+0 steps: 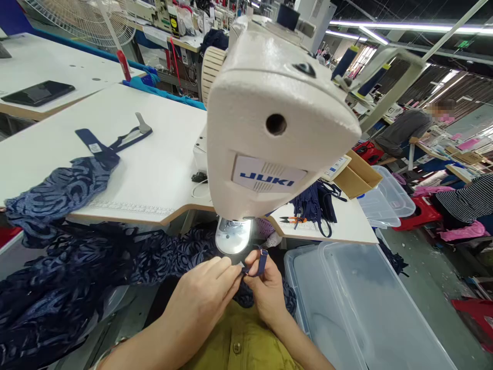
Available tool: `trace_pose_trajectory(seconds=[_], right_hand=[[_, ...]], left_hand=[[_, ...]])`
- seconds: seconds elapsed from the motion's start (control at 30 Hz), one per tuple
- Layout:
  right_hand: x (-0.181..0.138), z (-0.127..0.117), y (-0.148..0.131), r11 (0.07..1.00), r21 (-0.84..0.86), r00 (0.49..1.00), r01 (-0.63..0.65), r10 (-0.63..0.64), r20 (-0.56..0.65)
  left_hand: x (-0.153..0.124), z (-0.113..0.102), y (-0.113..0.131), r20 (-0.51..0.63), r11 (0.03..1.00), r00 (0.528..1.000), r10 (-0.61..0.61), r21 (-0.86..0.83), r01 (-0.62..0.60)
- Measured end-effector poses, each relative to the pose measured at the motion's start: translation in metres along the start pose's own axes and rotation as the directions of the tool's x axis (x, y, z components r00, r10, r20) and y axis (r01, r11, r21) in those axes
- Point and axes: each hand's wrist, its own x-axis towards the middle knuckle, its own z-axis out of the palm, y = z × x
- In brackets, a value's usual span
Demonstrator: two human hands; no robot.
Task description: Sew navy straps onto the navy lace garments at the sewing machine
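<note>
Right in front of the lit needle area of the sewing machine (pixel 281 128), both hands meet over a navy strap (pixel 262 261) with a small metal ring or slider. My right hand (pixel 267 288) is closed, pinching the strap between thumb and fingers. My left hand (pixel 208 290) is closed too, its fingertips on the navy fabric at the strap's end; a small white label shows there. Dark blue patterned fabric (pixel 165 257) runs below the hands and off to the left. Another patterned garment (pixel 73 182) with a navy strap lies on the white table.
Orange-handled snips (pixel 295 220) and a bundle of navy straps (pixel 314 203) lie right of the machine. Lidded plastic bins (pixel 370 308) stand at my right. A phone (pixel 38 93) rests on the left table. Two people (pixel 408 128) sit further right.
</note>
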Motion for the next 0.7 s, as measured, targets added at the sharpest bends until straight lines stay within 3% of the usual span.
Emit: trace_pose_trajectory(seconds=[0.13, 0.37, 0.57, 0.63, 0.7], right_hand=[[-0.001, -0.001, 0.000, 0.997, 0.062, 0.998, 0.053, -0.055, 0.024], [-0.007, -0.005, 0.004, 0.990, -0.031, 0.990, 0.139, -0.138, 0.017], [0.006, -0.004, -0.020, 0.996, -0.072, 0.997, -0.050, 0.054, 0.053], [0.017, 0.000, -0.027, 0.987, -0.081, 0.989, -0.137, 0.141, 0.050], [0.028, 0.005, -0.030, 0.975, -0.146, 0.985, -0.166, 0.170, 0.016]], left_hand=[[0.000, -0.002, 0.003, -0.061, 0.998, 0.998, 0.027, 0.060, -0.023], [0.000, -0.001, 0.003, -0.058, 0.997, 0.997, 0.053, 0.050, -0.050], [0.012, -0.014, -0.005, 0.160, 0.987, 0.987, 0.000, -0.159, 0.026], [0.018, -0.020, -0.009, 0.162, 0.988, 0.987, -0.005, -0.154, 0.031], [0.024, -0.022, -0.016, 0.089, 0.998, 0.996, 0.003, -0.064, 0.002]])
